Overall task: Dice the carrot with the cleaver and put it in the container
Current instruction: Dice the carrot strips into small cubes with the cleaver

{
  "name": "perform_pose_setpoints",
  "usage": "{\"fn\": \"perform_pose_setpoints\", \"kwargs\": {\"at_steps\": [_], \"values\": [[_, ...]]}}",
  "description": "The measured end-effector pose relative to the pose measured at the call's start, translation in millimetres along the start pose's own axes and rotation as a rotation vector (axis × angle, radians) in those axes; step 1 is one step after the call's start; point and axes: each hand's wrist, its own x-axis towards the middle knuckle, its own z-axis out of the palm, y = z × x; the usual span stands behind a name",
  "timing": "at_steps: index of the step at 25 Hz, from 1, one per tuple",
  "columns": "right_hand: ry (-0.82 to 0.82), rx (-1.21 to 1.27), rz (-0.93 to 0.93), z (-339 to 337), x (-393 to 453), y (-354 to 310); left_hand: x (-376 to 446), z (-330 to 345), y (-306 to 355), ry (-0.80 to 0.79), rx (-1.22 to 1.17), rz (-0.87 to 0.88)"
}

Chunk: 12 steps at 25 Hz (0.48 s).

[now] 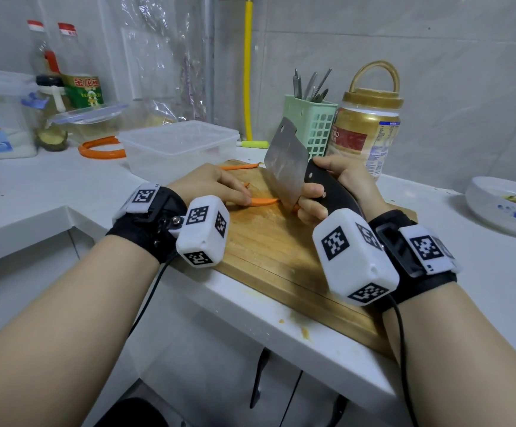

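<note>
Carrot strip [262, 201] lies mid-board on cutting board [269, 251], which overhangs counter's near edge. Left hand [210, 186] presses fingertips flat on strip's left end, pinning it clear of blade. Right hand [337, 192] wraps fingers round black handle of cleaver [286, 161]; edge down on strip's right end, heel low, tip raised, likely rocking cut. Second strip [239, 167] waits at board's far edge. Container [178, 146] sits lidless just beyond far-left corner, handy for transfer.
</note>
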Motion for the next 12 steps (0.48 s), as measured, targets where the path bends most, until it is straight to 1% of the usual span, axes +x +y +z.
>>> {"fn": "perform_pose_setpoints", "kwargs": {"at_steps": [12], "values": [[0.008, -0.072, 0.038, 2.0, 1.1, 1.1, 0.4, -0.2, -1.5, -0.002, 0.006, 0.029]]}}
